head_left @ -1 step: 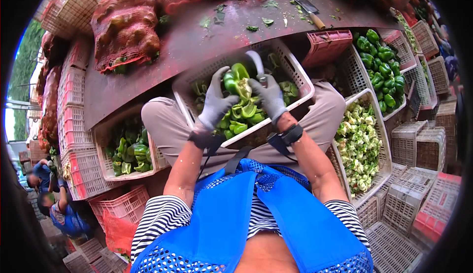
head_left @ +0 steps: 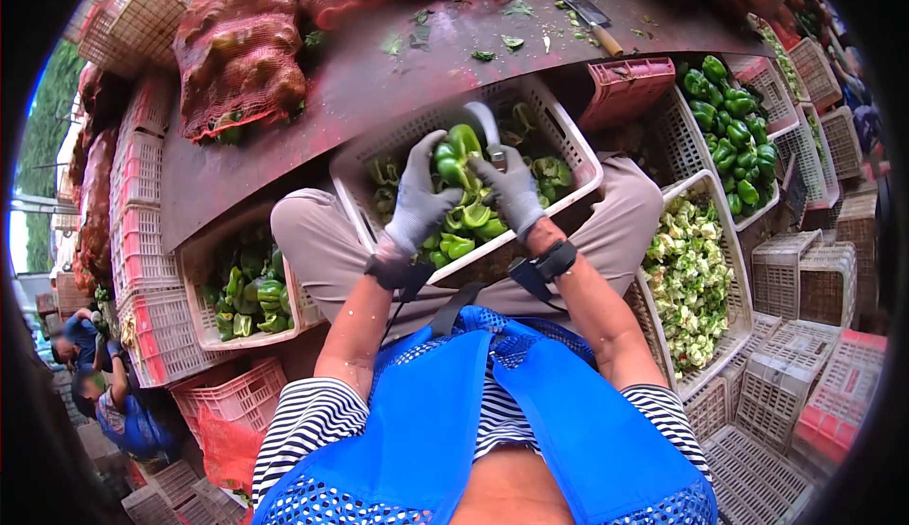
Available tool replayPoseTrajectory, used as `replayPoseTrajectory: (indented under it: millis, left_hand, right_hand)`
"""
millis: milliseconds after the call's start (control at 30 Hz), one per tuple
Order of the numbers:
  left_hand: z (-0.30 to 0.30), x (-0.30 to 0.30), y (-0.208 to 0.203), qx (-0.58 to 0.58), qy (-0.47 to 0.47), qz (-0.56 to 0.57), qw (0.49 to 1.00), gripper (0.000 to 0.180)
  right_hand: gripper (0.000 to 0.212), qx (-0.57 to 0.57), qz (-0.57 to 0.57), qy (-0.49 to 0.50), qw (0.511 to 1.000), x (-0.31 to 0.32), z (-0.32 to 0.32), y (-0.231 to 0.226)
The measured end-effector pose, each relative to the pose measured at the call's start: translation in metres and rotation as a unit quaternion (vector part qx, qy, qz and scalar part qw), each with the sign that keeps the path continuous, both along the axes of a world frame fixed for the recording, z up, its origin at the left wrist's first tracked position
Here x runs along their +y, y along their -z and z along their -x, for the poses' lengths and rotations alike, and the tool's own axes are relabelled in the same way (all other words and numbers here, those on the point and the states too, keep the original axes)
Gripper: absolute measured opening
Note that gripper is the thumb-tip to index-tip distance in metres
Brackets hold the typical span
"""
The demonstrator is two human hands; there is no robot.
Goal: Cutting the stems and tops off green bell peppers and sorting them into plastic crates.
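My gloved left hand (head_left: 421, 195) is closed round a green bell pepper (head_left: 458, 153) above a white crate (head_left: 584, 167) between my knees. In my gloved right hand (head_left: 514, 190) is a knife with a short curved blade (head_left: 487, 124), its tip pointing up and away from me. The fingertips of that hand touch the pepper's right side and hide part of it. Below both hands, cut green pepper pieces (head_left: 466, 240) lie in the crate.
A dark tabletop (head_left: 379, 89) beyond the crate carries red mesh sacks (head_left: 241, 52), leaf scraps and a wooden-handled knife (head_left: 601, 31). Peppers fill crates at left (head_left: 248, 302) and far right (head_left: 734, 137). Pale pepper cores (head_left: 689, 284) fill another crate. Stacked crates (head_left: 147, 241) stand on both sides.
The pepper has turned, so its pale cut inside shows less. My left hand has shifted slightly right, and my right hand's fingers with the knife have moved slightly left against the pepper.
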State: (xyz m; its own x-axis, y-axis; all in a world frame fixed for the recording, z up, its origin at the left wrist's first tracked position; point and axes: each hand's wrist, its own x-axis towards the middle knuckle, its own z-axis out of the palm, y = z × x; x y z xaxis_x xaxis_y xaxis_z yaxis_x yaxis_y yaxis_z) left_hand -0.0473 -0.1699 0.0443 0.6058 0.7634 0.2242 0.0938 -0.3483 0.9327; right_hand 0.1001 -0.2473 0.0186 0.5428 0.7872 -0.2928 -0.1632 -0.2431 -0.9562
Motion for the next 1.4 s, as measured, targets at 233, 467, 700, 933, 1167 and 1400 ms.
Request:
replayPoseTrajectory:
  millis: [233, 467, 700, 933, 1167, 1400]
  left_hand:
    - [-0.013, -0.025, -0.005, -0.034, 0.017, 0.015, 0.999, 0.071]
    - [-0.023, -0.028, -0.001, -0.031, -0.073, -0.138, 0.987, 0.062]
    - [-0.025, -0.029, 0.003, -0.083, -0.075, 0.100, 0.989, 0.056]
    - [-0.014, 0.001, 0.012, -0.171, 0.011, 0.369, 0.914, 0.040]
    - [0.003, 0.006, 0.028, -0.221, 0.084, 0.676, 0.698, 0.038]
    - [-0.029, -0.024, -0.003, -0.270, 0.243, 0.686, 0.631, 0.046]
  right_hand:
    - [0.074, -0.249, -0.082, -0.043, 0.964, 0.001, -0.005, -0.004]
    - [0.089, -0.314, -0.065, -0.079, 0.944, 0.008, -0.017, -0.019]
    - [0.087, -0.300, -0.043, -0.091, 0.949, 0.000, -0.018, -0.016]
    - [0.073, -0.141, -0.125, -0.063, 0.980, -0.004, -0.022, -0.012]
    - [0.063, 0.254, -0.145, -0.179, 0.940, -0.030, -0.039, -0.039]
    - [0.065, 0.297, -0.178, -0.134, 0.928, -0.088, -0.056, -0.107]
